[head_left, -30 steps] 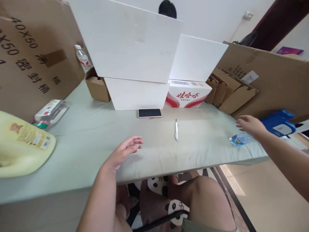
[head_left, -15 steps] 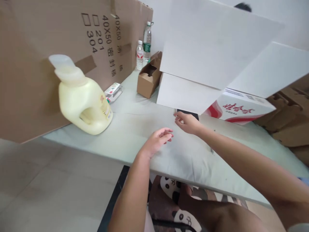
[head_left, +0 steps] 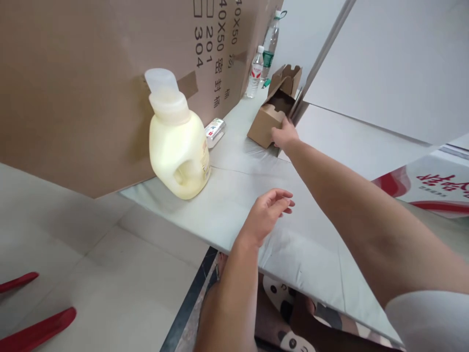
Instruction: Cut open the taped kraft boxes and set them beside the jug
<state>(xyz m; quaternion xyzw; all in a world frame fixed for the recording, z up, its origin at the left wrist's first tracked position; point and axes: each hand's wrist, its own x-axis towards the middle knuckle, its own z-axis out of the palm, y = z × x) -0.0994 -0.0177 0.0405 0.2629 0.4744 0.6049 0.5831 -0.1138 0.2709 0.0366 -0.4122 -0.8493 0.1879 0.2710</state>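
Note:
My right hand [head_left: 285, 135] is at the near right corner of a small brown cardboard box [head_left: 264, 126], its fingers closed against the box's side. The box stands on the cloth-covered table with its top open and flaps raised. My left hand [head_left: 270, 210] hovers over the table's near part, palm turned inward, fingers loosely curved and apart, holding nothing. A large pale-yellow jug [head_left: 174, 142] with a handle and translucent cap stands to the left of both hands. Behind it lies a small white printed pack [head_left: 215, 131].
A huge cardboard carton [head_left: 110, 98] walls off the left side. Two clear bottles, one small [head_left: 255, 73] and one tall [head_left: 270, 44], stand behind the small box. White panels [head_left: 388, 63] and a red-and-white carton [head_left: 439, 183] are on the right. Red legs [head_left: 40, 328] show on the floor.
My right hand has left the dark flat object by the white panel and reached forward-left to the small cardboard box. My left hand stays open over the table. The view has swung.

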